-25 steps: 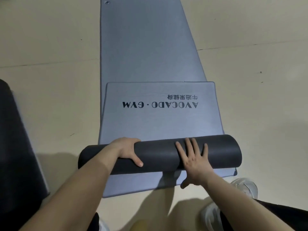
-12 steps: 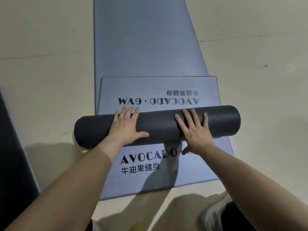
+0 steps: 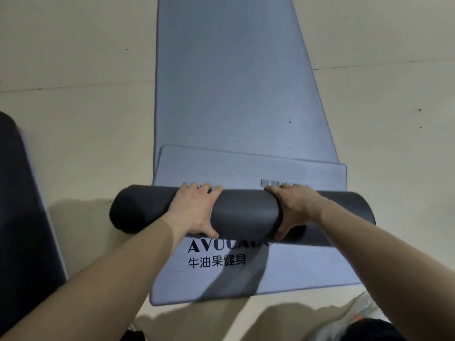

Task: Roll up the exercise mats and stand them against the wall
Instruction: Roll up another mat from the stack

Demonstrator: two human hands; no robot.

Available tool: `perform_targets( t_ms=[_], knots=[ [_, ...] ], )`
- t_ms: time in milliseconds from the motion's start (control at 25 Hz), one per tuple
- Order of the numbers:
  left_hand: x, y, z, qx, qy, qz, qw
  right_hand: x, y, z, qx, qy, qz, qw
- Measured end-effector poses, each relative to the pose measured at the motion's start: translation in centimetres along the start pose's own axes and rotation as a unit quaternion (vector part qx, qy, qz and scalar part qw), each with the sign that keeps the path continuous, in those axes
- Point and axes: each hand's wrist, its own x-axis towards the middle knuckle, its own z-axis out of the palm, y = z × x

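The dark grey rolled foam mat point(image 3: 242, 212) has travelled farther along the flat blue-grey mat point(image 3: 229, 94), covering most of the upside-down far lettering and baring more of the near printed logo point(image 3: 216, 254). The left hand point(image 3: 194, 210) and right hand point(image 3: 294, 207), flat on top half a second ago, now wrap over the roll, fingers point(image 3: 197, 187) curled over its far side.

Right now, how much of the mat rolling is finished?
Only a bit. A dark roll has formed at the near end, and the left hand and right hand grip it. Most of the grey mat lies flat. No mat is standing up yet, and no wall shows.
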Motion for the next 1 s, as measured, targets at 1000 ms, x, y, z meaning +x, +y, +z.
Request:
perform_targets(
  t_ms=[1000],
  knots=[
    [-4.4, -2.9, 6.9, -0.628, 0.14, -0.443, 0.624, 2.8, -14.1, -0.1, 0.172, 0.086, 0.028, 0.981]
  ],
)
